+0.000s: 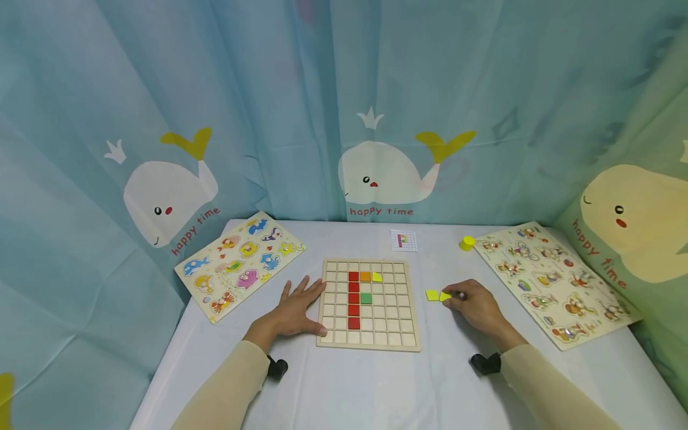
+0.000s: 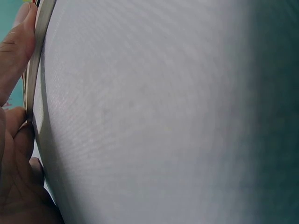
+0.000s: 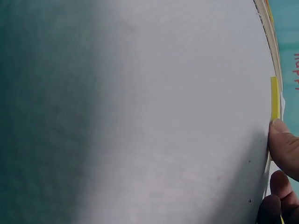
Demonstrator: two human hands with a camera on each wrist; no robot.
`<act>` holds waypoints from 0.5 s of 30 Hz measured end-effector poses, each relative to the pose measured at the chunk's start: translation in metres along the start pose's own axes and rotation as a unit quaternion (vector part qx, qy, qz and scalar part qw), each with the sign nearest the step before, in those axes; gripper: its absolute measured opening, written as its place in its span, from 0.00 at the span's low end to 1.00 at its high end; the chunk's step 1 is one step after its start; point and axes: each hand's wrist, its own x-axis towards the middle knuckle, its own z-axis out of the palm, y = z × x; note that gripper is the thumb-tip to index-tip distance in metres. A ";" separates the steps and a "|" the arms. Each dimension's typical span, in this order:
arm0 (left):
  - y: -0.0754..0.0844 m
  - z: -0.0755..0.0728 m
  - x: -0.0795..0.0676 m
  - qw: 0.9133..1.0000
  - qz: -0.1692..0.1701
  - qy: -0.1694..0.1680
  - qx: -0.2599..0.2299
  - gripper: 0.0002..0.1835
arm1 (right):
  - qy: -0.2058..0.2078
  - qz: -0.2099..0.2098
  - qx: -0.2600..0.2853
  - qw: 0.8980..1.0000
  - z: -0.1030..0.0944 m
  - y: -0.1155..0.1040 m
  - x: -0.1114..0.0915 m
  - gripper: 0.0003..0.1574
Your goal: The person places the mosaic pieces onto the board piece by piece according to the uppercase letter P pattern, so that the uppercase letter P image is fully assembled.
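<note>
A wooden grid board lies on the table, with a column of red square tiles, an orange tile, a yellow tile and a green tile in its cells. At its left edge, my left hand rests with spread fingers; the thumb touches the rim in the left wrist view. To the right of the board, my right hand pinches a yellow square tile, its far part hidden by the fingers. Just left of that lies another yellow tile.
A small printed pattern card lies behind the board. Beyond the right hand stand a yellow cylinder and a puzzle board with figures. A sea-animal puzzle board lies at the left. Curtains enclose the table.
</note>
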 end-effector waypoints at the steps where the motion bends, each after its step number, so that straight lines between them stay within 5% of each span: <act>1: 0.000 0.000 0.000 1.000 0.000 0.001 -0.001 0.63 | 0.000 0.001 0.000 1.000 0.000 0.000 0.000 0.18; 15: -0.001 0.001 0.000 1.000 0.006 -0.002 0.002 0.64 | 0.002 0.017 0.066 0.998 -0.002 -0.002 -0.004 0.20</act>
